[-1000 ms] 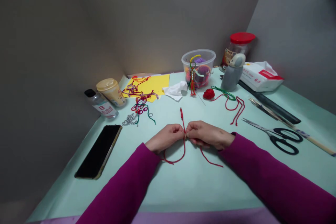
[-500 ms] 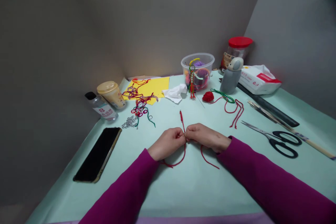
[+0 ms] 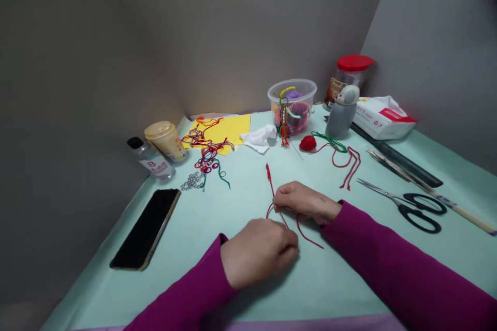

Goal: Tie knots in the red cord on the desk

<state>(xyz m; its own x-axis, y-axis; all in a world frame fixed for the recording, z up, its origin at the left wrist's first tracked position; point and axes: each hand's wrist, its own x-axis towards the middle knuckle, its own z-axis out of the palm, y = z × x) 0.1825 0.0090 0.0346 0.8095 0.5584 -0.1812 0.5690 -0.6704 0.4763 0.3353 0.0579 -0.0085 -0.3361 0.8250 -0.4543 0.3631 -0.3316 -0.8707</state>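
Note:
A red cord (image 3: 268, 174) lies on the table in front of me, its far end thicker and knotted, pointing away. My right hand (image 3: 302, 200) pinches this cord partway along. Closer to me, my left hand (image 3: 259, 249) is closed, knuckles up, with a strand of the cord running down to it from the right fingertips; its own fingertips are mostly hidden. A small loop of cord curves between the two hands. One loose tail (image 3: 310, 240) trails out from under my right hand toward the front.
Black-handled scissors (image 3: 404, 206) lie at right, near a stick and a dark bar. A phone (image 3: 146, 228) is at left. Behind stand a yellow-lidded cup (image 3: 166, 140), a tub of yarn (image 3: 293, 106), a red yarn ball (image 3: 308, 143) and a grey figure (image 3: 341, 116).
My left hand has left the right fingertips and moved toward me and slightly right, drawing a strand of cord. The right hand stays about where it was.

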